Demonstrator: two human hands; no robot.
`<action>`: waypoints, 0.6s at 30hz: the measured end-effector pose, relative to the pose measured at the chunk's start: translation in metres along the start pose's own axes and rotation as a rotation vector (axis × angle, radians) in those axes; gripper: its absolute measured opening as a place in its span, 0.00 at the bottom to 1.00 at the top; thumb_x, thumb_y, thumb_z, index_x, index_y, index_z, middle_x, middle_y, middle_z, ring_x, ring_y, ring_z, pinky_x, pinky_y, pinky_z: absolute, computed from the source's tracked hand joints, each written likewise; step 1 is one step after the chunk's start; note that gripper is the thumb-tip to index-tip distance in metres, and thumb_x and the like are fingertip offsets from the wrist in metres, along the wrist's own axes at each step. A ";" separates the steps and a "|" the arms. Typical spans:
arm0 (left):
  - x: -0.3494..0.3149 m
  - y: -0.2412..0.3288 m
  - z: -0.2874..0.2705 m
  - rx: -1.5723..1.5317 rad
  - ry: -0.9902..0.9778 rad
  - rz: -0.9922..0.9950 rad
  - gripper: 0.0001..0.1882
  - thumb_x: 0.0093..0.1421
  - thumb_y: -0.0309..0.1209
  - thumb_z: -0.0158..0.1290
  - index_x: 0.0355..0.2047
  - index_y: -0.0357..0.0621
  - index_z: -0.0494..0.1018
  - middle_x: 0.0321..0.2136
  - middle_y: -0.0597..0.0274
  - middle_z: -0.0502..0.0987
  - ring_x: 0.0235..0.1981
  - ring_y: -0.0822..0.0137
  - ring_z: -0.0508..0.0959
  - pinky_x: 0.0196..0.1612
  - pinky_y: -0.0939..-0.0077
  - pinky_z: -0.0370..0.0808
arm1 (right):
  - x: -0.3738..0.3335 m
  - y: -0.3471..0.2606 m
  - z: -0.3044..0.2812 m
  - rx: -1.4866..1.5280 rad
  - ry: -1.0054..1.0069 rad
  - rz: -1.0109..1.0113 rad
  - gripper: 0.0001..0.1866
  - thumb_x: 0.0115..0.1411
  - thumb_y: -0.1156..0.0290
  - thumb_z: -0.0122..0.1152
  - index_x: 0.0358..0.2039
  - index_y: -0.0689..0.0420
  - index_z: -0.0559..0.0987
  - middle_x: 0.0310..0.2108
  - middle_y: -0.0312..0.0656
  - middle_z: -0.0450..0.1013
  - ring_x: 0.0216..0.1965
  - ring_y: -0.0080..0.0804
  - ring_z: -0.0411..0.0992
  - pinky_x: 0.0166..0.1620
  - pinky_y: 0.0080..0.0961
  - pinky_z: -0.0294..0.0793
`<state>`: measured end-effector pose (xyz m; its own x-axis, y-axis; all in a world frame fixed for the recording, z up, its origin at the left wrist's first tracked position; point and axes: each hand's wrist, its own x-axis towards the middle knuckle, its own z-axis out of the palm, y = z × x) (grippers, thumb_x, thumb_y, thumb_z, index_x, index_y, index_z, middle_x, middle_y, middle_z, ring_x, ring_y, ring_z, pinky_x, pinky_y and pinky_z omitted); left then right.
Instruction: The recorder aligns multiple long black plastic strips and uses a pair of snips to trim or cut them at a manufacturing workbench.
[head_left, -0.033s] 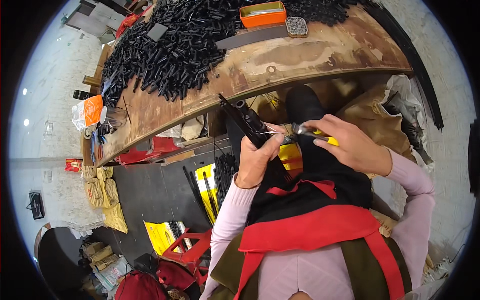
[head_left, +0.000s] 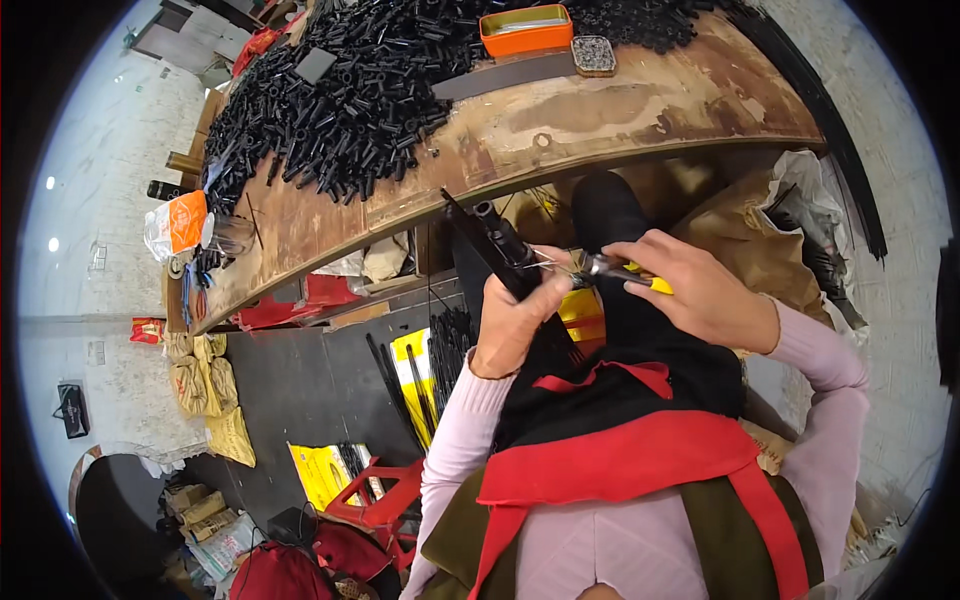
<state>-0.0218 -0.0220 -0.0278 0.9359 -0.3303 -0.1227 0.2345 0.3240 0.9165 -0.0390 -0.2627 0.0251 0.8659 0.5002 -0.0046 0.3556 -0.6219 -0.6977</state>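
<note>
Hard to see what's going on where the pliers (head_left: 612, 270) meet the black tube (head_left: 503, 247), too small and partly hidden by fingers. Left hand (head_left: 512, 322) is clenched round the tube in front of the bench (head_left: 620, 110); right hand (head_left: 700, 292) grips the yellow-handled pliers just right of it. Nothing's shifted since the earlier shot.

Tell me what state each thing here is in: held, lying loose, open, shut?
Left hand: closed around a black tube.
Black tube: held up, tilted toward the workbench.
Right hand: gripping yellow-handled pliers.
Yellow-handled pliers: tip at the tube, by the left hand.
Orange tray: open-topped, resting on the bench.
Pile of black tubes: loose, heaped on the workbench.
Red stool: on the floor.
</note>
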 end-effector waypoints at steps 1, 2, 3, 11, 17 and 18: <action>-0.003 -0.003 0.004 0.025 -0.023 0.091 0.11 0.62 0.27 0.56 0.43 0.36 0.73 0.20 0.74 0.65 0.20 0.82 0.62 0.23 0.85 0.58 | -0.002 0.002 0.008 -0.023 0.015 -0.023 0.21 0.62 0.73 0.58 0.55 0.61 0.71 0.41 0.47 0.69 0.42 0.48 0.70 0.47 0.37 0.70; -0.005 -0.004 0.003 0.027 -0.022 0.092 0.11 0.62 0.27 0.56 0.43 0.36 0.73 0.20 0.74 0.65 0.20 0.82 0.62 0.23 0.85 0.58 | -0.004 0.002 0.011 -0.023 0.015 -0.024 0.21 0.62 0.73 0.58 0.55 0.61 0.71 0.41 0.47 0.69 0.42 0.48 0.70 0.47 0.37 0.70; -0.007 -0.006 0.000 -0.088 -0.046 0.064 0.12 0.63 0.28 0.56 0.44 0.36 0.72 0.19 0.74 0.64 0.20 0.81 0.62 0.23 0.85 0.58 | -0.004 0.003 0.012 -0.068 0.028 -0.061 0.22 0.61 0.74 0.58 0.56 0.61 0.71 0.41 0.47 0.68 0.43 0.47 0.70 0.47 0.37 0.69; -0.007 -0.004 -0.002 -0.017 -0.103 0.085 0.18 0.66 0.34 0.53 0.50 0.33 0.71 0.21 0.73 0.65 0.21 0.81 0.62 0.25 0.85 0.58 | 0.001 0.000 0.015 -0.099 0.046 -0.089 0.25 0.60 0.74 0.59 0.58 0.59 0.70 0.42 0.48 0.68 0.44 0.47 0.69 0.48 0.36 0.69; -0.002 0.000 -0.003 0.018 -0.183 0.087 0.22 0.67 0.38 0.53 0.53 0.32 0.70 0.21 0.74 0.64 0.22 0.81 0.62 0.26 0.86 0.59 | 0.006 0.003 0.013 -0.077 0.070 -0.088 0.25 0.59 0.74 0.59 0.58 0.59 0.70 0.39 0.46 0.68 0.42 0.46 0.69 0.47 0.36 0.69; -0.001 0.000 -0.003 0.025 -0.194 0.084 0.23 0.67 0.38 0.53 0.53 0.31 0.70 0.21 0.74 0.64 0.22 0.81 0.62 0.26 0.86 0.59 | 0.005 0.001 0.012 -0.118 0.072 -0.094 0.25 0.58 0.74 0.60 0.57 0.59 0.71 0.37 0.45 0.68 0.40 0.45 0.69 0.45 0.36 0.69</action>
<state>-0.0224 -0.0187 -0.0291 0.8832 -0.4682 0.0274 0.1491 0.3358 0.9301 -0.0382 -0.2536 0.0162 0.8482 0.5178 0.1114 0.4716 -0.6425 -0.6039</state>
